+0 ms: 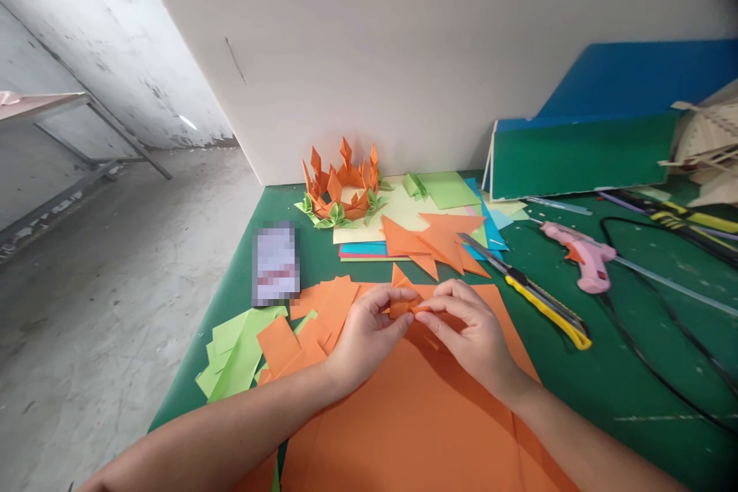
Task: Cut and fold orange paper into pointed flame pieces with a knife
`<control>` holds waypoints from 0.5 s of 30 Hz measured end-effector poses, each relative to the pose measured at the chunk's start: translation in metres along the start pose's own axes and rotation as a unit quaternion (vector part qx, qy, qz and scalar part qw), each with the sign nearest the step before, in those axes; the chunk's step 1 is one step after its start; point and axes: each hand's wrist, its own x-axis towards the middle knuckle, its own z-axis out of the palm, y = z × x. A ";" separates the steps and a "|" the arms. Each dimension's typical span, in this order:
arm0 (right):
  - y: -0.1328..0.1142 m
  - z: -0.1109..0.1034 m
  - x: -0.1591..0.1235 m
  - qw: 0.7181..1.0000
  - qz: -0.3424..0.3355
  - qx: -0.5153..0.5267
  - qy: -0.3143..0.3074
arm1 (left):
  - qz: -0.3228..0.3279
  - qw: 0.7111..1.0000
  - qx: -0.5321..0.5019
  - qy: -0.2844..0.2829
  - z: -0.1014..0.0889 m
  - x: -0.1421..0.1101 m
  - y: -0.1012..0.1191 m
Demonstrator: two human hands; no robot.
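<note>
Between both hands is a small folded piece of orange paper [408, 308], held above a large orange sheet [397, 407]. My left hand [373, 325] pinches its left side, thumb against curled fingers. From the other side my right hand [464, 323] grips it between thumb and fingertips. Fingers cover much of the piece, so its full shape is hidden. Beyond the hands lie pointed orange folded papers [443, 240] on a stack of coloured sheets. A crown-like ring of folded orange and green paper [344, 196] stands behind, to the left.
Loose orange pieces [328, 315] and green pieces [245, 346] lie at left, below a blurred-out rectangular object [275, 264]. A yellow utility knife [542, 304] and a pink glue gun [582, 254] with its black cable rest at right. Green and blue boards [582, 154] stand behind.
</note>
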 end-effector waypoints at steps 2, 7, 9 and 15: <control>0.001 0.000 0.000 1.000 0.004 0.001 -0.004 | 0.005 1.000 -0.007 -0.006 0.000 0.000 -0.003; 0.002 0.001 -0.001 0.999 0.041 0.013 -0.020 | 0.012 1.000 0.002 -0.020 -0.001 0.000 -0.009; 0.002 0.002 -0.001 0.998 0.055 0.023 -0.025 | 0.017 1.000 0.006 -0.019 -0.001 0.000 -0.011; 0.000 0.002 0.000 0.997 0.070 0.031 -0.023 | 0.026 0.999 0.004 -0.022 -0.001 -0.001 -0.009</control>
